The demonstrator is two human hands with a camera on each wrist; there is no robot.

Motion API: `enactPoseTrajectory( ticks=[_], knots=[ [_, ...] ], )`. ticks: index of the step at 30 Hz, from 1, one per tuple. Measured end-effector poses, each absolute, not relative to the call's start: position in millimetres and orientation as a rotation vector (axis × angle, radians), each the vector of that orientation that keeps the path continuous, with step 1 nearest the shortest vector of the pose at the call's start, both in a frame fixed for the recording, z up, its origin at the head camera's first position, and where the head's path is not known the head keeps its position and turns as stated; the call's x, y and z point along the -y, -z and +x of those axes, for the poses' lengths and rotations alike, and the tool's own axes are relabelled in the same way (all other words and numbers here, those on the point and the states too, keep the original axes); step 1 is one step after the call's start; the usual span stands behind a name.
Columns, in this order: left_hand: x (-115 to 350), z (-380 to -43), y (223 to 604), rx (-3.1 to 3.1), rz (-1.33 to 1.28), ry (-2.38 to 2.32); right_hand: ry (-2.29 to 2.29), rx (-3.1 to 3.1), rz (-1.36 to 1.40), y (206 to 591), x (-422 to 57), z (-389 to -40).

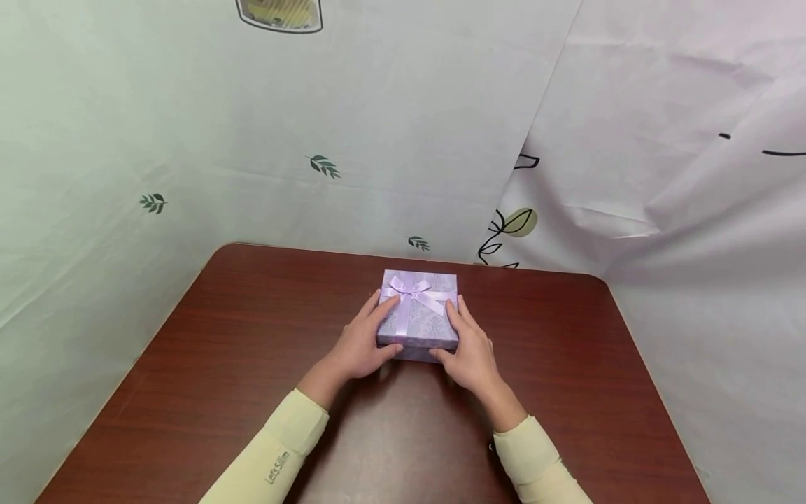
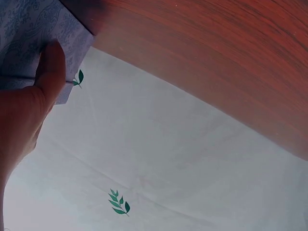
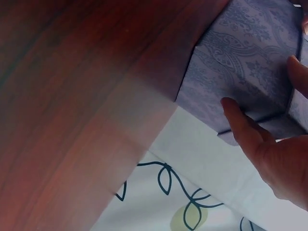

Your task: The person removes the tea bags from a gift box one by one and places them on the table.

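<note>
A square lilac gift box with a pale damask pattern sits at the far middle of the table. Its lid is on, with a satin ribbon and bow on top. My left hand grips the box's left side, thumb at the front near corner. On the opposite side my right hand holds it the same way. The left wrist view shows the left thumb against the patterned box wall. In the right wrist view, fingers of the right hand touch the box; its inside is hidden.
The dark red-brown wooden table has rounded far corners. Behind it and along its sides hangs a pale cloth with printed leaves, creased at the right. The box stands near the table's back edge.
</note>
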State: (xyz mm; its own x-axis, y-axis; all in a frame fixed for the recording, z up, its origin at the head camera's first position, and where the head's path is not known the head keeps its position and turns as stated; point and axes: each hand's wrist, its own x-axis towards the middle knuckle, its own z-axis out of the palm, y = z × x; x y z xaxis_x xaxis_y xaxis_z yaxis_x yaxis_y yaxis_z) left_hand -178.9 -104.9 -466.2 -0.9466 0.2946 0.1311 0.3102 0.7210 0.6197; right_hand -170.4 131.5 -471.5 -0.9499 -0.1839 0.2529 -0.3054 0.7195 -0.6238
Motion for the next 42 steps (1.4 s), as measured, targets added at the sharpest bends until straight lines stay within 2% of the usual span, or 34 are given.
enactPoseTrajectory(
  ticks=[11, 23, 42],
  knots=[
    [108.3, -182.2, 466.0, 2.825, -0.582, 1.133, -1.101, 2.709, 0.421, 471.5, -131.8, -171.2],
    [103.6, -179.9, 472.8, 2.858, -0.479, 1.143, -1.134, 2.694, 0.411, 474.8, -134.0, -170.3],
    [105.1, -181.0, 473.0, 2.787, -0.545, 1.259, -1.162, 2.675, 0.443, 473.1, -135.2, -173.9]
  ],
)
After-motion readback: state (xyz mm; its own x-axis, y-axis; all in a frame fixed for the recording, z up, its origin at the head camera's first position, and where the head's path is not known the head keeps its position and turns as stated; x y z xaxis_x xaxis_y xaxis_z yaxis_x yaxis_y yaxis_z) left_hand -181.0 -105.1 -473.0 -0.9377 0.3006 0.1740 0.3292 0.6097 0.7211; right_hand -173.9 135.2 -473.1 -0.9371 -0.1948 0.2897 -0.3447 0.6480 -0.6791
